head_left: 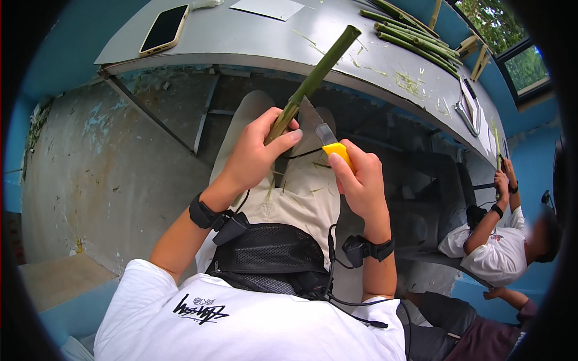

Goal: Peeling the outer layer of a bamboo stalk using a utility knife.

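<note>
A green bamboo stalk (pixel 328 63) slants up and away from my lap, its far end above the table edge. My left hand (pixel 256 147) is closed round its lower part, thumb along the side, where the skin looks paler and scraped. In my right hand (pixel 364 180) is a yellow utility knife (pixel 338 150), gripped by its handle. The knife's blade (pixel 312 114) is extended and its tip lies against or very close to the stalk, just beyond my left fingers; I cannot tell if it cuts in.
A grey table (pixel 211 45) spans the front, holding a phone (pixel 164 29), white paper (pixel 268 8), several bamboo stalks (pixel 415 36), green shavings (pixel 409 83) and a metal-framed hand tool (pixel 468 111). At right, a co-worker (pixel 497 253) holds a thin green stalk. Another person (pixel 481 337) sits nearer. Cables cross my lap.
</note>
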`<action>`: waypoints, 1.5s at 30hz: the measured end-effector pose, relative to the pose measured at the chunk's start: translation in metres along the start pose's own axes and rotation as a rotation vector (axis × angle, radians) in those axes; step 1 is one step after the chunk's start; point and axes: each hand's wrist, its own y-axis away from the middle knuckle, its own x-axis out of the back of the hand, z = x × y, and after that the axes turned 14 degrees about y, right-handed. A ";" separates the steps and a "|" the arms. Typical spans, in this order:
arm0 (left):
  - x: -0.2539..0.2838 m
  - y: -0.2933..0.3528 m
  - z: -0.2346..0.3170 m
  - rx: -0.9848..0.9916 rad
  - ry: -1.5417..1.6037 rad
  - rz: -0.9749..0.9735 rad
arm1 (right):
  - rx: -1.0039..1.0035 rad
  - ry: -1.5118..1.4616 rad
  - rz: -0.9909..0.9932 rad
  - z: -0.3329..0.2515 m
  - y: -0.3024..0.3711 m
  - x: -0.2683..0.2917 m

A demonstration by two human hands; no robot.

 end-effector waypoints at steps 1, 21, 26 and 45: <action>0.000 -0.001 -0.004 0.033 0.138 -0.017 | 0.005 0.003 0.004 0.000 -0.001 0.000; -0.004 -0.002 0.014 0.148 0.340 -0.191 | 0.143 0.073 0.149 -0.002 -0.003 -0.002; 0.001 0.000 0.018 0.233 0.393 -0.200 | 0.163 0.094 0.176 -0.003 -0.004 -0.003; -0.005 0.002 0.002 -0.026 0.053 -0.158 | 0.174 0.102 0.218 -0.006 -0.001 -0.001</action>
